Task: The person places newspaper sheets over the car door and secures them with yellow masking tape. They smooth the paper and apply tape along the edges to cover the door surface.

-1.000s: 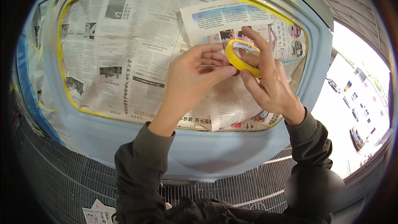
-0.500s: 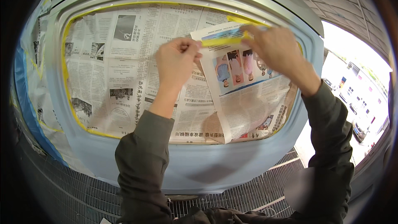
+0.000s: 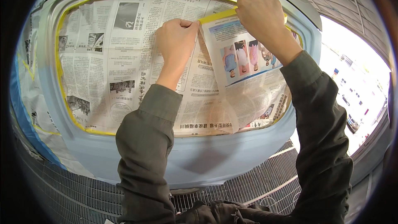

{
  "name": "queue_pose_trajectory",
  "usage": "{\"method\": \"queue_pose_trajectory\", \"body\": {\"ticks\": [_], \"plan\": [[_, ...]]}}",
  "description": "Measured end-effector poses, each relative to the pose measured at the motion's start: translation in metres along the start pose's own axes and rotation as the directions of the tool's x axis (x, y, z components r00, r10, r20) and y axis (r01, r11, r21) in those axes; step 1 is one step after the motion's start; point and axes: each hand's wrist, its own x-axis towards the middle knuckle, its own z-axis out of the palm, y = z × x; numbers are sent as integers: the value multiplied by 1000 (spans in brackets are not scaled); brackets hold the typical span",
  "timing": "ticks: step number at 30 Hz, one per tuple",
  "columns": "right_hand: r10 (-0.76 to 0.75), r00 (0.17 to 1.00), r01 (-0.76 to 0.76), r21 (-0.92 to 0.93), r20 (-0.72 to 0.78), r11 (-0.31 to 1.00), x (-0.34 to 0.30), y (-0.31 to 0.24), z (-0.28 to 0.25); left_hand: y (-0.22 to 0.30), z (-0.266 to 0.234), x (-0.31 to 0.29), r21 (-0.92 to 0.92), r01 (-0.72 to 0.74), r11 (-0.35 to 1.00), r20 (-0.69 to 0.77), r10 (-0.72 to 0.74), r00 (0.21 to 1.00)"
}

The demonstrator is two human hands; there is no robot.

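Observation:
A loose sheet of newspaper hangs over the right part of a rear window that is covered with newspaper. Along the sheet's top edge runs a strip of yellow masking tape. My left hand pinches the strip's left end at the sheet's upper left corner. Closed over the strip farther right is my right hand, and a bit of yellow shows just past its knuckles. Its fingertips are hidden behind the hand. The sheet's lower left corner stands away from the covered window.
Yellow tape borders the window within the blue-grey vehicle panel. Blue and white sheeting covers the vehicle's left side. Below is a grated floor. Bright ground with parked cars lies outside at the right.
Both hands moved up. The tape strip, earlier stretched between them across the sheet's upper part, now lies along its top edge. The sheet has shifted a little to the right.

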Motion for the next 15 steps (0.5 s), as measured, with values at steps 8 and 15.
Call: {"method": "queue_pose_trajectory", "body": {"ticks": [8, 15], "plan": [[-21, 999, 23, -50, 41, 998, 2, -7, -4, 2, -2, 5, 272, -151, 950, -18, 162, 987], [22, 994, -10, -111, 108, 994, 4, -15, -9, -10, 17, -14, 387, -744, 545, 94, 779, 620]]}}
